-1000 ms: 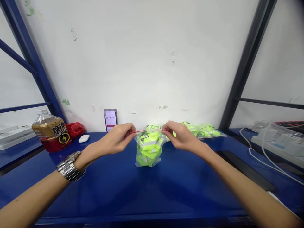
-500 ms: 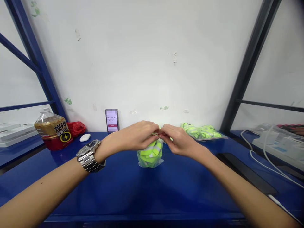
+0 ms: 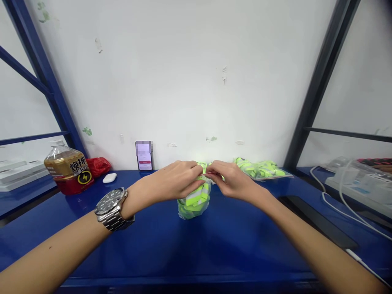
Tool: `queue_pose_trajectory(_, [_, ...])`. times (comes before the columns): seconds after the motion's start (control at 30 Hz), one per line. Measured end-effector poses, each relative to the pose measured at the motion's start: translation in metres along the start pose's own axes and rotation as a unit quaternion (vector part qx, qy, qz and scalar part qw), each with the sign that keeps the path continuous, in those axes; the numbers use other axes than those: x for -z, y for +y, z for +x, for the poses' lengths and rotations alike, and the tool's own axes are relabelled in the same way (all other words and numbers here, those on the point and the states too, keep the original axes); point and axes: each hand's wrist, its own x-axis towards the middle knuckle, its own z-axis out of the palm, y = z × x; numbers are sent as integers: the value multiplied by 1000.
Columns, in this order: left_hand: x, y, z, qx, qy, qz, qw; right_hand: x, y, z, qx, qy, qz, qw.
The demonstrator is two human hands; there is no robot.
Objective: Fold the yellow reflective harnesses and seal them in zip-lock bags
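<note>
A clear plastic bag point(image 3: 193, 208) stuffed with folded neon-yellow fabric with grey reflective strips stands upright in the middle of the blue table point(image 3: 171, 253). At its top edge, my left hand point(image 3: 180, 177) pinches the bag's mouth with thumb and fingers. Opposite it, my right hand point(image 3: 228, 177) pinches the same edge, where a thin reddish seal line stretches between the fingertips. My hands cover part of the bag's upper half. My left wrist wears a metal watch point(image 3: 113, 208).
Behind on the right lies another flat bag of neon-yellow fabric point(image 3: 265, 168). At left are a large drink bottle point(image 3: 69, 169), a red plastic bag point(image 3: 98, 165), a white earphone case point(image 3: 109, 178) and an upright phone point(image 3: 144, 157). A black phone point(image 3: 317, 220) and white cables point(image 3: 339, 206) lie at right.
My left hand has drawn back slightly to the left, so the fingertips are a little farther apart and more of the seal line shows. The bag tilts slightly.
</note>
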Motion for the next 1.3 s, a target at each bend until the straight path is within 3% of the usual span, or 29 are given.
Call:
queue_pose_trajectory(0.37, [-1, 6, 0, -22, -38, 122, 992, -1, -5, 3, -11, -18, 2, 1000])
queue_pose_trajectory(0.6, [-3, 5, -2, -20, -35, 89, 995, -2, -6, 2, -22, -29, 14, 999])
queue_pose_trajectory(0.97, [0, 8, -3, -38, -52, 137, 989, -4, -7, 0, -23, -27, 26, 999])
queue_pose_trajectory(1.17, [-9, 2, -4, -44, -6, 72, 996, -5, -9, 0, -27, -37, 36, 998])
queue_pose_trajectory(1.3, [-8, 1, -3, -33, -5, 38, 999, -4, -9, -1, -27, -41, 48, 998])
